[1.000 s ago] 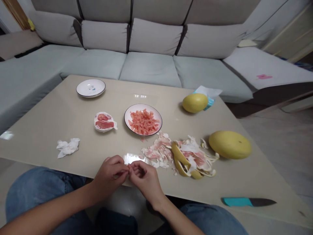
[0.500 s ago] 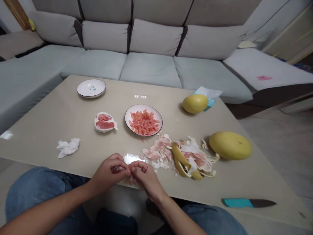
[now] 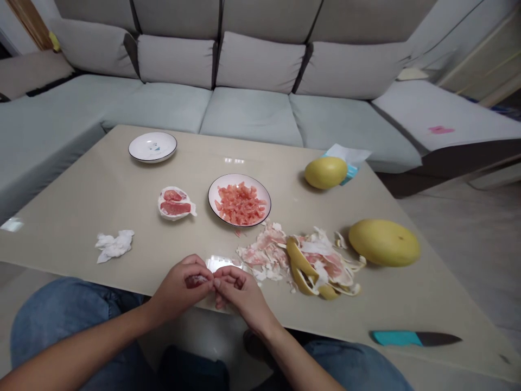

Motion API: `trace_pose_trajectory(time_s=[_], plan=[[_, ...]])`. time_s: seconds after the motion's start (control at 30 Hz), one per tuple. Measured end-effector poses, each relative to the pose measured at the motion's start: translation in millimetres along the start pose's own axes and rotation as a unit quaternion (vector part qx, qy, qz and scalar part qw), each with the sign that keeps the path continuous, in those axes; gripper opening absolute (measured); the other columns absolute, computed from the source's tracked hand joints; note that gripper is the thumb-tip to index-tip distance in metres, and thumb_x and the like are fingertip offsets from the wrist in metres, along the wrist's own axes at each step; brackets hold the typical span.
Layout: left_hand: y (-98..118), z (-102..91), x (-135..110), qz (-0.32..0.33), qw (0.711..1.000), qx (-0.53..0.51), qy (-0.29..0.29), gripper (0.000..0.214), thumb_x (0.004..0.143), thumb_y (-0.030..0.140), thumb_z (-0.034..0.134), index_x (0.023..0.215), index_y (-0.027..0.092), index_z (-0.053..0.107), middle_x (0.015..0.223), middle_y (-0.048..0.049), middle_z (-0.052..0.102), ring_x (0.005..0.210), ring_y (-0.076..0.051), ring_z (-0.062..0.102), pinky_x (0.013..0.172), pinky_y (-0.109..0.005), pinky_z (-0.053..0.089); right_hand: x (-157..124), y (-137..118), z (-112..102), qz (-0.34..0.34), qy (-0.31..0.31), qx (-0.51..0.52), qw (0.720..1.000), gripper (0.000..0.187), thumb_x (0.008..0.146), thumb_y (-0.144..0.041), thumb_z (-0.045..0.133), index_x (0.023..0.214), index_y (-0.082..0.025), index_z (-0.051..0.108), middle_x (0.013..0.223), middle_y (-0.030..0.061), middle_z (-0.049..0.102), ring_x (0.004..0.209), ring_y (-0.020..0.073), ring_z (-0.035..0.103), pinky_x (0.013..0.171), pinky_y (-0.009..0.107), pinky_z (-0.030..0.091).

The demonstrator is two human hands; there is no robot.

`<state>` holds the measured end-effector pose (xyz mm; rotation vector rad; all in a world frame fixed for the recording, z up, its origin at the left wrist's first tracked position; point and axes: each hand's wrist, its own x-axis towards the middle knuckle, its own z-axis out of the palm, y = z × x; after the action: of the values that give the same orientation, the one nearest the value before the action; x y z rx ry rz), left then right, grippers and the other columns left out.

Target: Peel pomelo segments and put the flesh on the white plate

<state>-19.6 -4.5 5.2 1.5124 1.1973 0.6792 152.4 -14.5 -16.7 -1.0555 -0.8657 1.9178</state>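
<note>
While the left hand (image 3: 179, 290) pinches pulp (image 3: 196, 281), a plate (image 3: 210, 199) holds pieces (image 3: 240, 203).

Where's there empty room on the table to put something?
Most room: the left side, between the empty plate, the crumpled tissue and the half-peeled segment. Also bare: behind the plate of fruit pieces, and between the big pomelo and the knife. Crowded: the peel pile, and the near edge where the left hand and right hand pinch a fruit bit.
</note>
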Motion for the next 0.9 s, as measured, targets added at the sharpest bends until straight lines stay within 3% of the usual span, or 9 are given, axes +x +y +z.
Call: trace_pose_trajectory(time_s=[0.33, 0.5, 0.63, 0.77, 0.9], plan=[[6, -13.1, 5, -0.027, 0.998, -0.046, -0.038, 0.009, 0.078, 0.021, 0.063, 0.074, 0.015, 0.067, 0.082, -0.0023, 0.058, 0.077, -0.014, 0.055, 0.069, -0.023, 0.041, 2, -2, -6, 0.013, 0.006, -0.024, 1.0, 0.032, 0.067, -0.043, 0.079, 0.078, -0.015, 0.067, 0.062, -0.0015, 0.066, 0.044, 0.0079, 0.055, 0.047, 0.021, 0.048], [5, -18.8, 7, -0.092, 0.987, -0.129, 0.014, 0.017, 0.084, 0.034, 0.06, 0.083, 0.016, 0.06, 0.065, 0.0037, 0.053, 0.06, -0.01, 0.046, 0.057, -0.02, 0.035, 1, -7, -9, -0.014, -0.006, -0.023, 1.0, 0.028, 0.069, -0.039, 0.079, 0.082, -0.016, 0.068, 0.07, 0.0005, 0.068, 0.052, 0.0083, 0.058, 0.053, 0.021, 0.049], [0, -19.2, 8, -0.095, 0.977, -0.186, 0.043, 0.022, 0.086, 0.039, 0.058, 0.094, 0.018, 0.055, 0.065, 0.0046, 0.054, 0.057, -0.009, 0.044, 0.05, -0.018, 0.03, 0, -10, -9, -0.019, -0.031, -0.032, 0.999, 0.026, 0.072, -0.037, 0.077, 0.084, -0.016, 0.069, 0.076, 0.0024, 0.07, 0.057, 0.0089, 0.06, 0.057, 0.022, 0.05], [0, -19.2, 9, -0.073, 0.979, -0.186, 0.047, 0.026, 0.086, 0.035, 0.061, 0.105, 0.02, 0.052, 0.063, 0.0064, 0.055, 0.055, -0.008, 0.046, 0.051, -0.017, 0.032, -2, -11, -7, -0.038, -0.027, -0.059, 0.997, 0.024, 0.073, -0.037, 0.076, 0.085, -0.017, 0.07, 0.076, 0.0019, 0.068, 0.061, 0.0095, 0.06, 0.06, 0.022, 0.049], [1, -20.0, 8, -0.084, 0.975, -0.203, 0.02, 0.023, 0.085, 0.034, 0.063, 0.1, 0.018, 0.056, 0.066, 0.0043, 0.06, 0.052, -0.006, 0.046, 0.05, -0.017, 0.032, -4, -13, -6, -0.064, -0.002, -0.122, 0.99, 0.021, 0.075, -0.035, 0.074, 0.085, -0.017, 0.07, 0.072, 0.0012, 0.066, 0.061, 0.0099, 0.058, 0.059, 0.021, 0.046]])
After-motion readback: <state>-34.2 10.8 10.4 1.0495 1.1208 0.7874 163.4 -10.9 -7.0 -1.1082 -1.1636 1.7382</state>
